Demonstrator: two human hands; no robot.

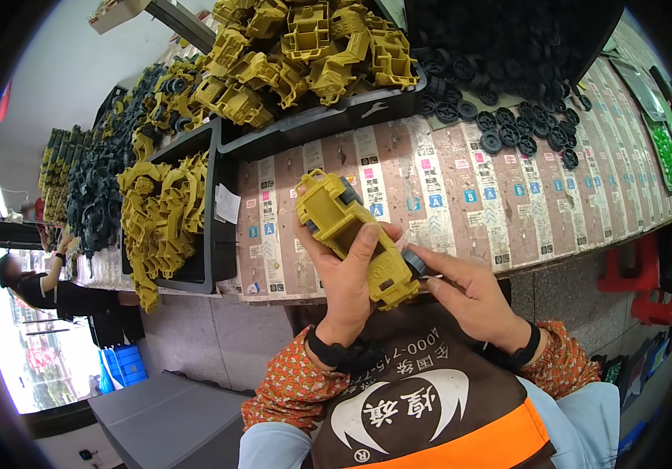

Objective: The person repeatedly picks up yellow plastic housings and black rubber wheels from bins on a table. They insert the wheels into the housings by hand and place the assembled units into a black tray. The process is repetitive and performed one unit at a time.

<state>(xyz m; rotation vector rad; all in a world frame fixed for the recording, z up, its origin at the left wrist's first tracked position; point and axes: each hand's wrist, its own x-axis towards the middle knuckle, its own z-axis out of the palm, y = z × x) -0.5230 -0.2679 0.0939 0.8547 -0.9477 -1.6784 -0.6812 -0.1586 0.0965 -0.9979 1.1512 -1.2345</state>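
Observation:
Near the table's front edge, my left hand [344, 277] wraps round a yellow plastic toy truck body [334, 207], its thumb lying across the top. The body is tilted, with its cab end toward me and a dark wheel on its far side. Between the thumb and fingers of my right hand [473, 297] is a dark wheel [413, 263], held against the near right side of the body. A thin pale pin or axle seems to show by the fingertips, too small to be sure. My right fingers partly hide the wheel.
Yellow truck parts heap in a black crate [324, 117] at the back and another crate [223, 227] at left. Loose black wheels [523, 129] lie back right. Assembled toys [98, 187] pile up far left, where a person [39, 285] stands. A red stool [633, 270] is at right.

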